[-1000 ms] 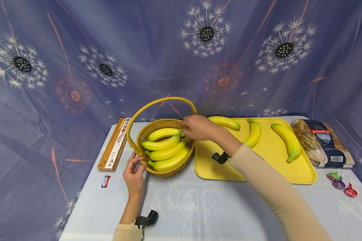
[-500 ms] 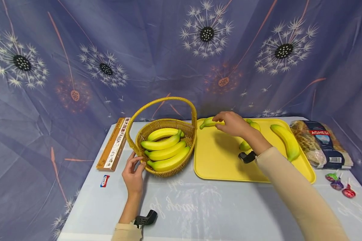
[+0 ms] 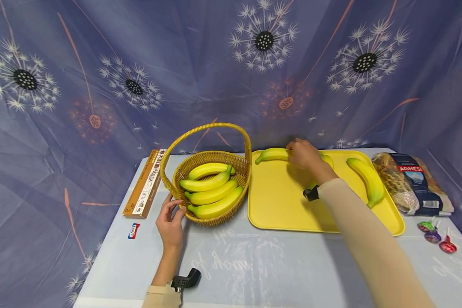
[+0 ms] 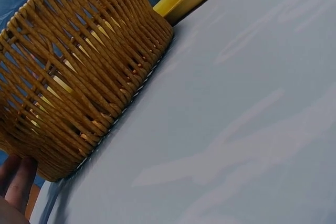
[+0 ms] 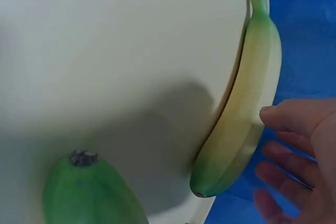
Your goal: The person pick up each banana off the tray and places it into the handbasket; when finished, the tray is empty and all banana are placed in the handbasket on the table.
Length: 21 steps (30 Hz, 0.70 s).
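- The yellow banana with green ends (image 3: 271, 155) lies at the tray's far edge, toward the left.
- The right hand (image 3: 305, 155) is at this banana's right end, fingers parted; whether the thumb touches, I cannot tell.
- The yellow rectangular tray with rounded corners (image 3: 277, 205) also bears a second banana (image 3: 327, 159), partly hidden by the right arm, and a third banana (image 3: 365, 182) on the right.
- Left of it, the round wicker basket with an arched handle (image 3: 209, 157) holds four yellow bananas (image 3: 213, 194).
- The left hand (image 3: 171, 222) grips its near left rim.
- Far left lies a long brown-and-white pasta box (image 3: 144, 185); far right, a clear pasta bag with a dark-blue label (image 3: 416, 182).
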Each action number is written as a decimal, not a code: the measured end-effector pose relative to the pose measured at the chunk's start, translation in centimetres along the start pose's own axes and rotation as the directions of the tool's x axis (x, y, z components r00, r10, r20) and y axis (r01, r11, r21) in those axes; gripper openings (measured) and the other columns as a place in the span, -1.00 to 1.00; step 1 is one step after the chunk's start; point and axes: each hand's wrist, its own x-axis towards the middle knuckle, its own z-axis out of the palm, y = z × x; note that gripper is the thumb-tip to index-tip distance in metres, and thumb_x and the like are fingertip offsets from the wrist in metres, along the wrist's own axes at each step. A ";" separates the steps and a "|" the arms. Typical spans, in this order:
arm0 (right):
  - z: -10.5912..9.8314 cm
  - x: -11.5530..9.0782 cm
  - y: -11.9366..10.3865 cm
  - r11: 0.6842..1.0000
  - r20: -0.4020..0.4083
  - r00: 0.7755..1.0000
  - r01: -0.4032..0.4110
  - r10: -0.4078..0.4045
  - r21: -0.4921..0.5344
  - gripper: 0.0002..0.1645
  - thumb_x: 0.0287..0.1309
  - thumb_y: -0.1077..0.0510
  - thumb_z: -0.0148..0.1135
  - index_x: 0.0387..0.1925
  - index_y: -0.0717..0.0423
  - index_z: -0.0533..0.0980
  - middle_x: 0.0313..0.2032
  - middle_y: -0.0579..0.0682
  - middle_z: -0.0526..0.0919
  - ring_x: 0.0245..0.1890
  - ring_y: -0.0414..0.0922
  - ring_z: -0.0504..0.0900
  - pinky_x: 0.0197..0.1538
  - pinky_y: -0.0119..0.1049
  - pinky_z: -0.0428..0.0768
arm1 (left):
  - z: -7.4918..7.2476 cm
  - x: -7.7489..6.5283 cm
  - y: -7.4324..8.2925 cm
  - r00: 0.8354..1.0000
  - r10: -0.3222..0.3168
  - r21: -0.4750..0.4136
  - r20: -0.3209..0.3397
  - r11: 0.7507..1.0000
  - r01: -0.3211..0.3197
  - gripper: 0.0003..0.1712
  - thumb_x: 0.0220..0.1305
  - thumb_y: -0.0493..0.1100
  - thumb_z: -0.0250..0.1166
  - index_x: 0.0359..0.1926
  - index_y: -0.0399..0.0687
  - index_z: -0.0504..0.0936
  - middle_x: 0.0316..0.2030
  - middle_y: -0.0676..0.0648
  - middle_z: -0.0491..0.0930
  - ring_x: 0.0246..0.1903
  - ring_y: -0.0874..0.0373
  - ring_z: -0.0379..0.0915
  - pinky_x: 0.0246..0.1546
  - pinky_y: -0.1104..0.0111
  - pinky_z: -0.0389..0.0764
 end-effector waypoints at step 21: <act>0.5 -0.3 0.2 0.999 0.186 0.982 0.026 -0.017 -0.046 -0.38 0.23 0.00 0.25 0.24 0.21 0.41 -0.04 0.17 0.59 -0.06 0.15 0.54 0.01 0.12 0.47 | -0.1 0.0 0.3 1.000 -0.020 -0.027 -0.007 0.999 0.020 -0.82 0.15 -0.55 0.19 -0.20 -0.61 0.54 0.21 -0.35 0.38 0.07 -0.06 0.47 -0.07 0.40 0.56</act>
